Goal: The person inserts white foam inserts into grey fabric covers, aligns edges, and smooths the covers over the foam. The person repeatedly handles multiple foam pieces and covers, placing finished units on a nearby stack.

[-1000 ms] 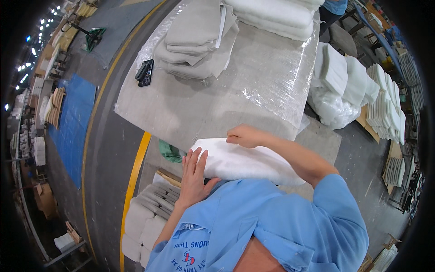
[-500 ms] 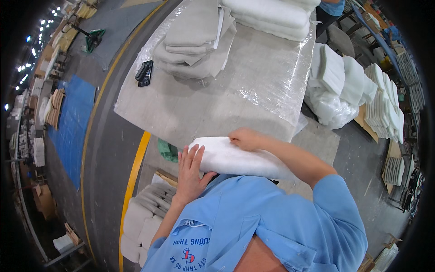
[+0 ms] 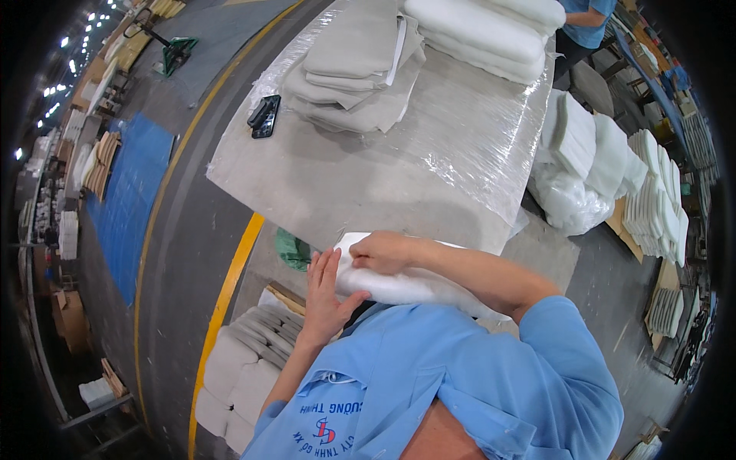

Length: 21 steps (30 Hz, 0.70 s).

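A white, soft padded cushion piece [image 3: 399,285] lies across my front at the near edge of the table. My left hand [image 3: 326,295] rests at its left end, fingers stretched and thumb spread out along the near side. Curled closed, my right hand [image 3: 381,253] presses on the cushion's upper side near that same end; its fingertips are partly hidden. My right forearm crosses over the cushion and covers part of it.
On the plastic-covered table [image 3: 460,161] stand a stack of grey fabric pieces [image 3: 356,65], white wadding rolls [image 3: 479,34] and a black handheld tool [image 3: 264,116]. Grey cushions [image 3: 253,345] are piled at lower left. White cushions [image 3: 655,199] stand at right. Another person [image 3: 589,27] is at far right.
My right hand has slid left along the cushion, closer to my left hand. The left hand stays at the cushion's end. The whole view has shifted slightly.
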### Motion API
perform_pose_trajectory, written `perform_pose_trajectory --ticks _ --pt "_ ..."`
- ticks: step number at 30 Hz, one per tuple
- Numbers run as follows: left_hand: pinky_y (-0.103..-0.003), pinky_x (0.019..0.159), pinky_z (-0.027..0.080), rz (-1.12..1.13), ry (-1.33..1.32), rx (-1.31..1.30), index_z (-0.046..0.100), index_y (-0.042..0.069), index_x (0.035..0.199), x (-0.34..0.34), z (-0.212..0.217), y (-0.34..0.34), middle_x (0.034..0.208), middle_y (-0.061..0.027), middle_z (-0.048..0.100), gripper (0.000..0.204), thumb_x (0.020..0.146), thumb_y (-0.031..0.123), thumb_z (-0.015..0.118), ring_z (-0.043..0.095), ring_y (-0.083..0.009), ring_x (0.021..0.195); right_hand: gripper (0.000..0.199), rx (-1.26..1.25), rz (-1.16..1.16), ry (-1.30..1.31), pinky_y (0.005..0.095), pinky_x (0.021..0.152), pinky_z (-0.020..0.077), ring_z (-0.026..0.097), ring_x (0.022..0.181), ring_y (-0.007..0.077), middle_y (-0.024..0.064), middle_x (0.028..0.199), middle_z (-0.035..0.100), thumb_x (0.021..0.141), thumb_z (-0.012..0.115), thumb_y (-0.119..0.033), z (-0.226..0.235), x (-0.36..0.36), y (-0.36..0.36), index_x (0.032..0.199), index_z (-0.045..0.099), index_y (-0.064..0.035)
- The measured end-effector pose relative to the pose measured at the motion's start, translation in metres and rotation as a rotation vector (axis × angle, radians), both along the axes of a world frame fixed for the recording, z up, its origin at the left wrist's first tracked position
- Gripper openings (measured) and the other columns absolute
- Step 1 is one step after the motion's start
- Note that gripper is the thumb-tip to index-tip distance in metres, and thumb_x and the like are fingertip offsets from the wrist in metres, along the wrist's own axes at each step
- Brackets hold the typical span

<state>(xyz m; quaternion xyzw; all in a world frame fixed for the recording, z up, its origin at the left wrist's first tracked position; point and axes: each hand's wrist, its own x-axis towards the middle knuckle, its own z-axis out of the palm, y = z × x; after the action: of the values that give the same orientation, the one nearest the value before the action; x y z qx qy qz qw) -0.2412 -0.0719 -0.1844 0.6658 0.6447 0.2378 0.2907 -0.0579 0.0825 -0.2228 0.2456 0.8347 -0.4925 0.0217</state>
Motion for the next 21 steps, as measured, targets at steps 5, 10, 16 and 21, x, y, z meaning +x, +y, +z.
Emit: perform_pose_trajectory --ticks 5,10,16,21 --pt "-0.06 0.126 0.02 -0.091 0.074 0.065 0.05 0.004 0.153 0.001 0.012 0.009 0.158 -0.0177 0.048 0.079 0.089 0.039 0.082 0.031 -0.0473 0.153 0.029 0.226 -0.249 -0.149 0.0523 0.086 0.0527 0.069 0.098 0.0431 0.0218 0.104 0.073 0.105 0.058 -0.03 -0.082 0.056 0.017 0.106 0.069 -0.0031" --pt "-0.061 0.125 0.023 -0.289 -0.002 0.073 0.059 0.008 0.146 0.012 0.026 0.021 0.145 -0.012 0.062 0.057 0.095 0.028 0.075 0.04 -0.0448 0.15 0.029 -0.236 -0.199 -0.209 0.0465 0.081 0.0532 0.069 0.09 0.0348 0.017 0.094 0.073 0.104 0.061 -0.031 -0.016 0.077 0.022 0.104 0.069 -0.0037" --pt "-0.062 0.124 0.027 -0.32 -0.013 0.083 0.066 0.009 0.136 0.026 0.028 0.04 0.142 -0.0113 0.063 0.043 0.095 0.016 0.075 0.042 -0.0446 0.149 0.025 -0.254 -0.08 0.004 0.0419 0.075 0.0518 0.068 0.082 0.0265 0.013 0.087 0.072 0.098 0.068 -0.028 0.046 0.089 -0.012 0.097 0.068 -0.003" --pt "-0.062 0.125 0.025 -0.525 -0.031 0.144 0.07 0.012 0.133 0.046 0.032 0.054 0.146 -0.0092 0.062 0.036 0.099 0.023 0.071 0.04 -0.0432 0.15 0.019 -0.286 -0.169 0.021 0.0444 0.074 0.0513 0.067 0.08 0.0313 0.0157 0.086 0.072 0.095 0.067 -0.022 -0.001 0.087 -0.017 0.096 0.068 -0.0028"
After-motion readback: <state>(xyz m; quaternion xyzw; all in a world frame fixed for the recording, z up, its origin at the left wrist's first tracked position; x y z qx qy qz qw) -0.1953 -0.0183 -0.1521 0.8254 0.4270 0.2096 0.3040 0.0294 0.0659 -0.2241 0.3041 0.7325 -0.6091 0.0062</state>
